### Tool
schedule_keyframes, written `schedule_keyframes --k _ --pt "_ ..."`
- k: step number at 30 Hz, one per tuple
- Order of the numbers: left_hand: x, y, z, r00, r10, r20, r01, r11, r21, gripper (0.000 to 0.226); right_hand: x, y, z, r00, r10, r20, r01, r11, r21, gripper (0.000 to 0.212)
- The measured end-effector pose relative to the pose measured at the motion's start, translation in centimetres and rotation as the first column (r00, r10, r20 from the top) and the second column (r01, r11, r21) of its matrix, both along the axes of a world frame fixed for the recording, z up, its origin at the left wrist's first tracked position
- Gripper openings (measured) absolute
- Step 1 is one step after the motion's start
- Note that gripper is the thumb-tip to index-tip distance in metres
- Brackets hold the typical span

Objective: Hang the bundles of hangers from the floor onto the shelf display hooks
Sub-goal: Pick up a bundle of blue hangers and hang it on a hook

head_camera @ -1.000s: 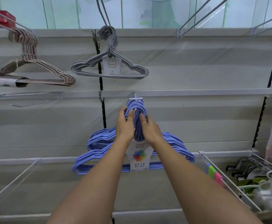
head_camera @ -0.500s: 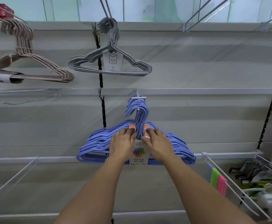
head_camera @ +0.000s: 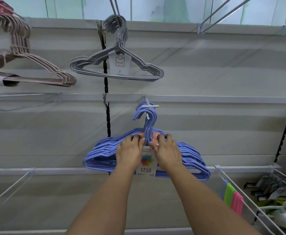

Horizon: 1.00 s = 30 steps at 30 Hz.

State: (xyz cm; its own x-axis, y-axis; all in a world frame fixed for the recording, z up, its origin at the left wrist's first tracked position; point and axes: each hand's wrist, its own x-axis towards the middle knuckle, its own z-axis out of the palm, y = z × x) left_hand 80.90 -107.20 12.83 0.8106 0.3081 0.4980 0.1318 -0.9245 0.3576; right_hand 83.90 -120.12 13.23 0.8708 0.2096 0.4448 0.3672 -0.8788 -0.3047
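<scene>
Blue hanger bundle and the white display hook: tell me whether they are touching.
Touching. In the head view the curved tops of the blue hanger bundle loop over the white display hook, whose rod passes through them, so the bundle hangs from it.

White shelf display hooks (head_camera: pixel 148 109); blue (head_camera: pixel 101 155), grey (head_camera: pixel 88 67), pink hanger bundles (head_camera: pixel 57 75).

Both hands (head_camera: pixel 149 152) slid down from the blue hanger bundle's (head_camera: pixel 103 154) hooks to its neck

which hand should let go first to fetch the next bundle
Either, slightly the left hand: both grip the blue bundle at its neck, already hooked on the white peg.
</scene>
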Motion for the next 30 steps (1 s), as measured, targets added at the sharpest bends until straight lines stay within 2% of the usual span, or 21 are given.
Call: schedule_keyframes --k 7,13,19,24,30 --pt "0.0 -1.0 -0.1 0.998 0.041 -0.038 -0.042 0.999 -0.011 0.047 -0.2 -0.5 0.2 0.999 -0.048 -0.021 0.048 0.999 -0.008 0.058" --pt "-0.3 -1.5 -0.1 0.999 0.028 -0.047 -0.033 0.993 -0.111 0.052 -0.9 -0.8 -0.1 0.999 -0.024 -0.022 0.025 0.999 0.038 0.060" --pt "-0.9 -2.8 0.2 0.972 0.147 -0.185 -0.189 0.953 -0.235 0.065 -1.5 -2.4 -1.1 0.995 0.061 -0.077 -0.057 0.997 0.049 0.060" --pt "-2.1 -2.9 -1.0 0.988 0.124 -0.088 -0.143 0.952 -0.269 0.063 -2.2 -5.0 -1.8 0.988 0.086 -0.132 -0.081 0.996 0.042 0.061" --pt "-5.1 -4.4 -4.3 0.983 0.167 0.070 -0.131 0.922 -0.363 0.057 -3.8 -7.4 -3.5 0.984 0.137 -0.114 -0.131 0.990 0.054 0.061"
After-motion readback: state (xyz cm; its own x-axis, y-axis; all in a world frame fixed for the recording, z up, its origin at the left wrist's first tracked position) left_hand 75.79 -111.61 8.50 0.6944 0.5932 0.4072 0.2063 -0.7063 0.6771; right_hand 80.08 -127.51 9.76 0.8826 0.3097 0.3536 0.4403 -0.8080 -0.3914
